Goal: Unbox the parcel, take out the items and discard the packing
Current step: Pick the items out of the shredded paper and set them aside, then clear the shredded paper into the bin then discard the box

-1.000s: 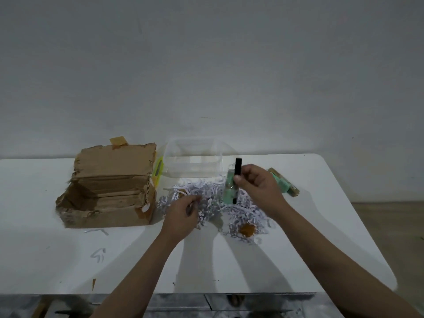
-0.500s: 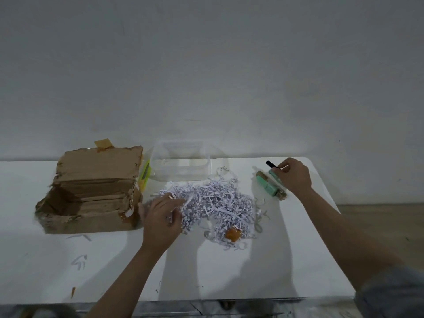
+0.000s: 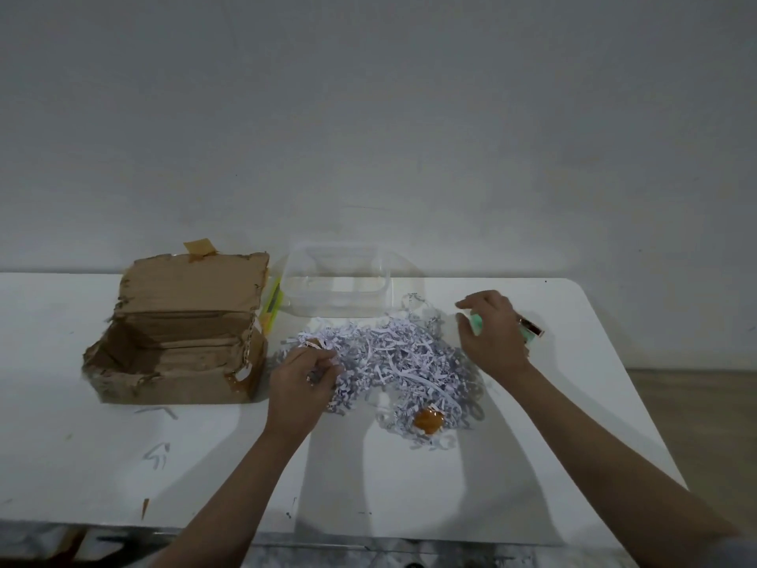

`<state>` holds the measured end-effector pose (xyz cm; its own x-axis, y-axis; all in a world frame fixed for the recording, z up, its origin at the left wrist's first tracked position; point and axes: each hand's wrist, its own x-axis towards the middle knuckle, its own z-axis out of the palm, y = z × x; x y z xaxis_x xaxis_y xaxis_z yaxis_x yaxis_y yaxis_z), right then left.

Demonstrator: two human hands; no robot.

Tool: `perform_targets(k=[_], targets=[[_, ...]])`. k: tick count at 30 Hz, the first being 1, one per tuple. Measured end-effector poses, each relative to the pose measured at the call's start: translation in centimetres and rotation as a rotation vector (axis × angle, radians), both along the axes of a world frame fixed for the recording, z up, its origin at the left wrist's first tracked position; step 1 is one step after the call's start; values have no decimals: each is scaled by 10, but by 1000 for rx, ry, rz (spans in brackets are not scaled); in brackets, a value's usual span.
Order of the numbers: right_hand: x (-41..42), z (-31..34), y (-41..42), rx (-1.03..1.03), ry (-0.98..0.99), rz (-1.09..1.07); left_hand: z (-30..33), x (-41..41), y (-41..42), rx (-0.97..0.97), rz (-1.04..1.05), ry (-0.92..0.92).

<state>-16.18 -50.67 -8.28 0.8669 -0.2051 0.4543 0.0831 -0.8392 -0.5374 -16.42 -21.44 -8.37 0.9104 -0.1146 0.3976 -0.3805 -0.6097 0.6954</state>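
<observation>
The torn cardboard parcel box [image 3: 176, 342] lies open on the left of the white table [image 3: 409, 477], its inside looking bare. A pile of white shredded paper [image 3: 405, 358] is spread across the table's middle. My left hand [image 3: 303, 383] grips a bunch of shreds at the pile's left edge, fingers curled into it. My right hand [image 3: 491, 334] hovers with spread fingers at the pile's right edge. It partly covers the green tubes [image 3: 528, 336] lying on the table under it. How many tubes lie there is hidden by the hand.
A clear plastic container [image 3: 336, 289] stands behind the pile, near the wall. A yellow-green object [image 3: 272, 303] is wedged between it and the box. An orange wad of tape [image 3: 428, 420] sits at the pile's near edge. The table's right edge lies just beyond the tubes.
My right hand carried a green tube with a black cap to the right, set it down by the other one and let go. My left hand dug into the shreds.
</observation>
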Motion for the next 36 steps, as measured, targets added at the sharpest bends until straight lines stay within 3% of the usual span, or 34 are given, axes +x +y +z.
perform_targets(k=[5,10,13,19,25,36], targets=[[15,1,26,111,210,158,-3,4,3,65,-26,-34],[27,5,38,187,629,257,-8,6,9,16,135,-31],[24,10,41,272,719,297,-16,9,14,21,249,23],[-22,6,31,337,624,331,-32,5,12,24,80,277],[-46,-20,79,276,417,286,-33,3,-15,-18,-41,360],[-37,-14,168,886,129,-62,-17,-9,-45,-572,-151,648]])
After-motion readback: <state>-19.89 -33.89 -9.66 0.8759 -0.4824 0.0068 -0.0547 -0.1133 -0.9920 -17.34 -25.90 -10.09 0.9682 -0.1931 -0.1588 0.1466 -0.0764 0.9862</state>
